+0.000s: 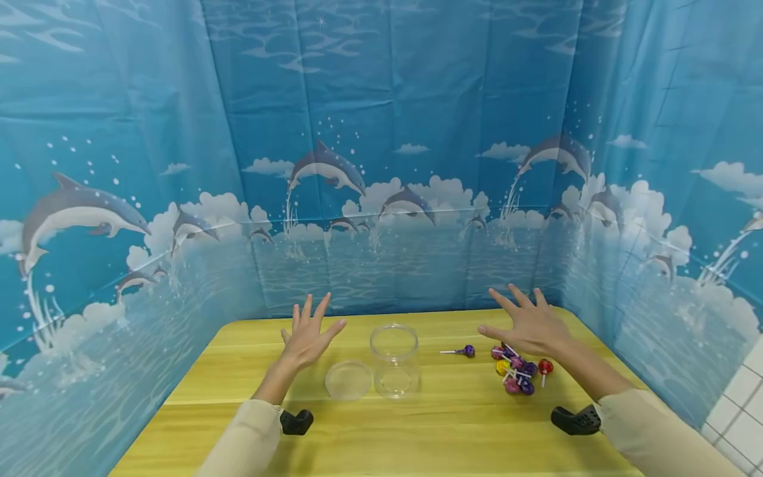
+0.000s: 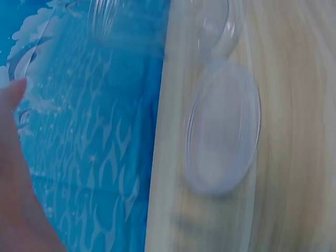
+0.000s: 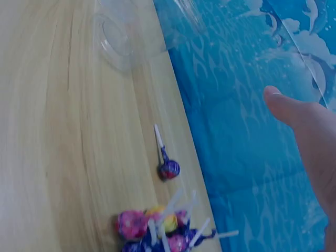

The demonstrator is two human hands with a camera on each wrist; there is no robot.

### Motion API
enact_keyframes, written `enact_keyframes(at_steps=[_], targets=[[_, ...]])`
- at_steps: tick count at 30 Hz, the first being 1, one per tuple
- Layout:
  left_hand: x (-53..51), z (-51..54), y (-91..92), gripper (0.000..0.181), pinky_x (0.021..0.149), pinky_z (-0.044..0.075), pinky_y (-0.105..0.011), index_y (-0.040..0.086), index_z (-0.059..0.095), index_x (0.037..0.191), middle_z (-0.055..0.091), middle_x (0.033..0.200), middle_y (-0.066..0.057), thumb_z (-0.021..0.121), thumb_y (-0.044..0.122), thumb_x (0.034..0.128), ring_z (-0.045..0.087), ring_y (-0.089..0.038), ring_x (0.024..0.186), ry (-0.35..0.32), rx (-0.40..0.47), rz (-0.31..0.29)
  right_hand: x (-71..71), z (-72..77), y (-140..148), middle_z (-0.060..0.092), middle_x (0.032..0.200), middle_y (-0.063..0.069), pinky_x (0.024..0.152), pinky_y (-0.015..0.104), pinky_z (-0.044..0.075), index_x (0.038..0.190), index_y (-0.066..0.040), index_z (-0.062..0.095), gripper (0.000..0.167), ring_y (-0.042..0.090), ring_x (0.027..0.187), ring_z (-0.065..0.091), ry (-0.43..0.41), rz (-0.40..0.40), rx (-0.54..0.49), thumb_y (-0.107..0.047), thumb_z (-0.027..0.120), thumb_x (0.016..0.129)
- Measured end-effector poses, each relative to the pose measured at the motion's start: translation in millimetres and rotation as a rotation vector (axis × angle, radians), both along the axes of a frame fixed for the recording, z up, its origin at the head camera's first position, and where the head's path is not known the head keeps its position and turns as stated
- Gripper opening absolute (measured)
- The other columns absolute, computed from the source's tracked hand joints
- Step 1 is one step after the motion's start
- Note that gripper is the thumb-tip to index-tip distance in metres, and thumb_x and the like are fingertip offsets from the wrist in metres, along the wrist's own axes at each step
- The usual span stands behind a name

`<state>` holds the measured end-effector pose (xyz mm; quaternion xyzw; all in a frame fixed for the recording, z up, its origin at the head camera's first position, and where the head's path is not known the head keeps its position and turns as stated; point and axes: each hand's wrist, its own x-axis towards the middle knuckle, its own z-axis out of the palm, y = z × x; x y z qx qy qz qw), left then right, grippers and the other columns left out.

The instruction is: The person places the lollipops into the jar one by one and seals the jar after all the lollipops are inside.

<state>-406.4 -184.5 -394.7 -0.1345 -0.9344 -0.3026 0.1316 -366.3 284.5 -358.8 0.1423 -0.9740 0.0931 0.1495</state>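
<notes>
1 clear jar (image 1: 395,361), 1 round lid (image 1: 348,381). 1 left hand (image 1: 308,339), 1 right hand (image 1: 532,328). 1 lone lollipop (image 1: 469,351), 1 lollipop cluster (image 1: 516,363), overlapped, exact count unclear.

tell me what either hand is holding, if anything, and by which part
Nothing is held: the left hand and right hand are both empty, fingers spread.

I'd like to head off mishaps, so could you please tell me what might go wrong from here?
The clear jar stands upright beside the lid, so a brush from the left hand or right hand might tip it. In the pile of lollipops, sticks cross, so lifting one could drag others along. The lone purple lollipop has a round head, so a nudge may roll it.
</notes>
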Motion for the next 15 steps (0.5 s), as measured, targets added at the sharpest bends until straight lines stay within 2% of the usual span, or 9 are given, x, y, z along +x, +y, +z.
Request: enact_keyframes(at_steps=[4, 8, 15], targets=[[-0.3, -4.2, 18.3, 0.086, 0.105, 0.002, -0.084, 0.023, 0.015, 0.168, -0.002, 0.171, -0.018, 0.053, 0.061, 0.1011, -0.012, -0.047, 0.153, -0.021, 0.166, -0.132, 2.1, -6.1, 13.9, 0.031, 0.154, 0.041, 0.109, 0.077, 0.013, 0.159, -0.004, 0.038, 0.094, 0.065, 0.138, 0.028, 0.043, 0.018, -0.005, -0.069, 0.058, 0.094], [-1.2, -14.9, 32.5, 0.095, 0.11, 0.008, -0.078, 0.02, 0.01, 0.168, -0.001, 0.172, -0.015, 0.063, 0.057, 0.0978, -0.008, -0.042, 0.154, -0.077, 0.29, -0.255, 8.4, -14.6, 27.6, 0.035, 0.151, 0.042, 0.107, 0.077, 0.018, 0.158, 0.001, 0.038, 0.093, 0.063, 0.136, 0.034, 0.018, 0.012, -0.031, -0.066, 0.059, 0.096], [0.7, -33.2, 55.9, 0.109, 0.114, 0.018, -0.071, 0.033, 0.005, 0.167, -0.002, 0.172, -0.007, 0.078, 0.052, 0.0894, 0.001, -0.039, 0.156, -0.276, 0.436, -0.397, 23.0, -39.0, 56.9, 0.043, 0.143, 0.043, 0.094, 0.078, 0.034, 0.155, 0.005, 0.04, 0.092, 0.065, 0.127, 0.041, -0.01, -0.051, -0.04, -0.064, 0.059, 0.097]])
